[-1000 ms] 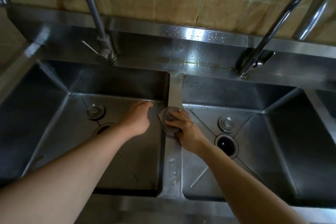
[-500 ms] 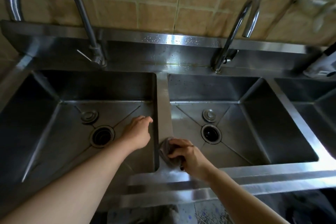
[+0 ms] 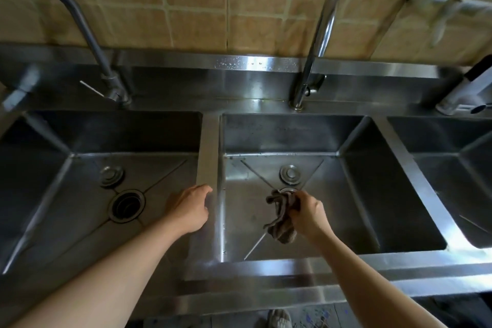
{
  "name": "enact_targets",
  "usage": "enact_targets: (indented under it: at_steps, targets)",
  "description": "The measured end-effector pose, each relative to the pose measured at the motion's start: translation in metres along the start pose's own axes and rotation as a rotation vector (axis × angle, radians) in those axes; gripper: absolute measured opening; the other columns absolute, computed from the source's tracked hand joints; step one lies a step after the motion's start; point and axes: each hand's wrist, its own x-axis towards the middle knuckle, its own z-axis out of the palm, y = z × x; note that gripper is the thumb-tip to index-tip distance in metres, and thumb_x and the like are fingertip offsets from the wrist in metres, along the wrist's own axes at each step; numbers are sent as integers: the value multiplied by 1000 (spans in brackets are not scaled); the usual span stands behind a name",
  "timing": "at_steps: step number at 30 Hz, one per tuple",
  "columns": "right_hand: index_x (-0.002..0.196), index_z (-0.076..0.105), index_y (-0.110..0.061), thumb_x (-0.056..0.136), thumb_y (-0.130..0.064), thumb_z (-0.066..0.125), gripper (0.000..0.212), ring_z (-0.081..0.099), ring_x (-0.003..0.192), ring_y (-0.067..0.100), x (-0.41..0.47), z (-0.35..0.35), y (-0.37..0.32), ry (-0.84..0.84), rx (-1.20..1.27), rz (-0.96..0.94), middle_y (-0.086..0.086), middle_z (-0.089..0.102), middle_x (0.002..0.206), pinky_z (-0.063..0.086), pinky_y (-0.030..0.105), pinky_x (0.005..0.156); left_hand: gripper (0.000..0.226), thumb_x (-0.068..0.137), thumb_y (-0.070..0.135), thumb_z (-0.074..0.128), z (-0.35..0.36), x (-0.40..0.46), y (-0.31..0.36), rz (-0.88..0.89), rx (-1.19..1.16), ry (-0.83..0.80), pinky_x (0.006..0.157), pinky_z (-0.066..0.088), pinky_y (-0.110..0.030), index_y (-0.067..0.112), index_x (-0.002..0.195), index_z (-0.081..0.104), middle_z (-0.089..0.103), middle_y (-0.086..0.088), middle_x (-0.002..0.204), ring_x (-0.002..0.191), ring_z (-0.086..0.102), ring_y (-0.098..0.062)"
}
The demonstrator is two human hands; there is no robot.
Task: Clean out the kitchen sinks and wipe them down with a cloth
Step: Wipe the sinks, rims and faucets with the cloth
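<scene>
cloth: a crumpled brown rag at lower centre of the frame, hanging over the middle sink, in front of its drain.
right hand: fingers curled tight round the cloth's upper part; the loose end dangles below the fist.
left hand: holds nothing, fingers loosely bent, at the divider between the left sink and the middle one; whether it touches the steel, i cannot tell.
handling: the cloth looks soft, light and limp, probably damp; it will fold and bunch rather than slide. best balled or spread flat under the palm, so the hanging tail does not drag.
surfaces: wet steel looks slick; water spots show on the back ledge.
step: likely moving on to wipe the middle sink.
</scene>
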Motion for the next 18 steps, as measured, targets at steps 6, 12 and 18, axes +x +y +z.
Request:
enact_targets:
  at_steps: [6,12,18]
  targets:
    - [83,57,-29,83,-3,62,27,63,82,11,41,-44,40,-105,286,-21,-12,62,81,47,9,65,43,86,9,54,27,23,62,-78,-75,148,96,45,-34,24,127,53,58,-1,128,116,55,-24]
    - [101,49,-23,85,6,53,34,65,92,26,72,-74,58,-71,595,-41,7,63,98,55,54,80,20,94,19,49,79,40,163,-342,-796,-133,89,47,-39,17,111,59,64,-10,115,100,63,-27]
    - [105,63,-23,81,17,55,48,70,84,9,82,-85,58,-245,661,-159,-3,74,87,54,19,68,70,90,67,24,97,63,211,-761,-1671,-558,71,50,-36,10,98,64,68,-14,96,75,66,-25]
